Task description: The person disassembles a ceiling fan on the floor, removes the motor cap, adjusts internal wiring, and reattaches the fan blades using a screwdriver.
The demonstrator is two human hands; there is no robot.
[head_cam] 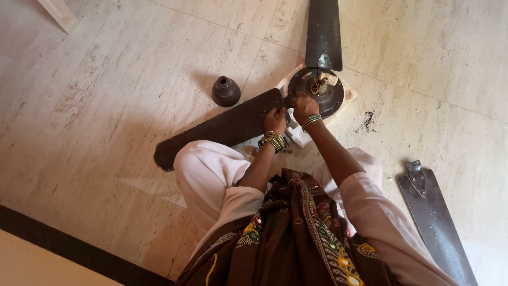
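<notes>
both hands, left hand [276, 119] and right hand [303, 106], pinch the joint of the blade [222, 130] at 7 o'clock of the fan motor [317, 90]; better to hold steady.

The person wears pale pink clothing with short sleeves and loose trousers. A dark brown scarf [296, 233] with bright embroidered borders in yellow, green and red drapes down the front. The left hand [275, 119] has a stack of gold and green bangles at the wrist; the right hand [304, 107] has a few green ones.
</notes>
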